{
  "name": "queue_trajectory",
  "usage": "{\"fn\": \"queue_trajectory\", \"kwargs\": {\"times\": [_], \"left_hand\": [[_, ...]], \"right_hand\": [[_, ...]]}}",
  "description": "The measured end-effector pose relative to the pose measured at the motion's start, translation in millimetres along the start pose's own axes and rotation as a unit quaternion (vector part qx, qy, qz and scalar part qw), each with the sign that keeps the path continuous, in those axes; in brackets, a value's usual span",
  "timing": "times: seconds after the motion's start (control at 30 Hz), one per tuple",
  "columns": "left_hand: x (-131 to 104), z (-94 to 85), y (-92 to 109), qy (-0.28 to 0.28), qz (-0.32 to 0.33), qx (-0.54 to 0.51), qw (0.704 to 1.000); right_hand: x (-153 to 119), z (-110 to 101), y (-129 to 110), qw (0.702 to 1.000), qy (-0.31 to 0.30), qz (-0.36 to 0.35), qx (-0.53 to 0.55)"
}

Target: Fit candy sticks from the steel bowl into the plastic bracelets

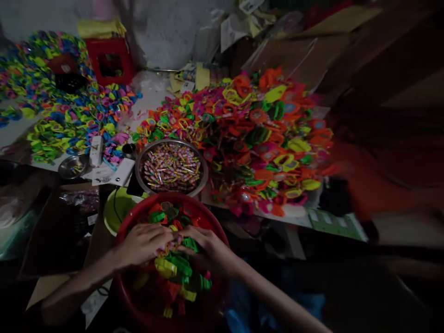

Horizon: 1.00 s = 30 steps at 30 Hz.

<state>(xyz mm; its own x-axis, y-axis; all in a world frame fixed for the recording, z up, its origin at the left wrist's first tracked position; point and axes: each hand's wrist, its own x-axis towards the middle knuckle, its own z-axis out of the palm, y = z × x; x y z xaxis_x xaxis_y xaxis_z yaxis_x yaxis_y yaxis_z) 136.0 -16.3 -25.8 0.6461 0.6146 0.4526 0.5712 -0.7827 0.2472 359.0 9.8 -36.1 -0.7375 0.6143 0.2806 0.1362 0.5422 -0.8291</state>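
My left hand (149, 243) and my right hand (203, 245) meet over a red basin (121, 296). Their fingers are curled together round a bunch of toy watches (178, 264), bright green, yellow and orange, with straps hanging down. Small pink-and-yellow patterned wrapped pieces show between the fingers, which partly hide them. More toy watches in orange and green lie in the basin beneath and behind my hands. Just beyond the basin stands a round metal bowl (138, 173) of small wrapped pieces, like those at my fingers.
A large heap of toy watches (267, 143) covers the table at right; another multicoloured pile (65, 120) spreads at left. Near the table edge are a power strip (96, 151), a white box (123, 172) and a small metal dish (71, 167). A red stool (111, 62) stands behind.
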Motion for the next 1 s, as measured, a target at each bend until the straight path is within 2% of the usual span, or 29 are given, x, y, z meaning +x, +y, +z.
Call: {"fn": "queue_trajectory", "kwargs": {"times": [0.13,0.3,0.4,0.47,0.53,0.67,0.73,0.8,0.87,0.9,0.93,0.97,1.0], "left_hand": [[0.3,-0.5,-1.9,-0.022,-0.003,-0.010,1.000],[6.2,0.5,0.0,-0.003,0.006,-0.028,1.000],[8.3,3.5,-1.2,-0.004,-0.003,-0.061,0.998],[6.1,7.4,-3.2,-0.029,-0.024,-0.092,0.995],[1.2,12.5,-5.3,-0.080,-0.057,-0.130,0.987],[-10.4,22.3,-9.0,-0.193,-0.134,-0.214,0.948],[-14.2,24.5,-11.3,-0.214,-0.196,-0.246,0.925],[-15.6,23.4,-14.2,-0.206,-0.266,-0.243,0.910],[-14.7,19.6,-17.0,-0.182,-0.316,-0.220,0.905],[-13.7,17.2,-18.1,-0.171,-0.329,-0.211,0.904],[-12.7,15.1,-18.8,-0.163,-0.338,-0.211,0.903],[-11.8,13.4,-19.1,-0.159,-0.343,-0.217,0.900],[-11.3,12.5,-19.1,-0.160,-0.344,-0.228,0.897]], "right_hand": [[2.8,-4.1,-0.7,1.000,0.000,-0.012,0.023],[3.3,-8.1,-1.9,1.000,0.000,-0.014,0.019],[3.5,-12.5,-0.3,1.000,-0.022,-0.001,-0.009],[4.0,-14.4,1.8,0.999,-0.049,0.004,-0.024],[4.2,-13.2,5.5,0.997,-0.077,0.011,-0.022],[4.5,-4.4,19.3,0.986,-0.158,0.055,-0.017],[7.2,-6.8,28.5,0.968,-0.229,0.098,-0.034],[14.3,-22.2,37.1,0.932,-0.328,0.150,-0.029],[26.1,-52.6,43.0,0.901,-0.391,0.189,0.004],[33.4,-72.3,44.3,0.906,-0.373,0.200,0.017],[41.1,-93.6,44.3,0.934,-0.296,0.197,0.011],[48.7,-115.2,42.7,0.967,-0.176,0.183,-0.008],[55.7,-135.6,39.5,0.987,0.006,0.157,-0.027]]}}
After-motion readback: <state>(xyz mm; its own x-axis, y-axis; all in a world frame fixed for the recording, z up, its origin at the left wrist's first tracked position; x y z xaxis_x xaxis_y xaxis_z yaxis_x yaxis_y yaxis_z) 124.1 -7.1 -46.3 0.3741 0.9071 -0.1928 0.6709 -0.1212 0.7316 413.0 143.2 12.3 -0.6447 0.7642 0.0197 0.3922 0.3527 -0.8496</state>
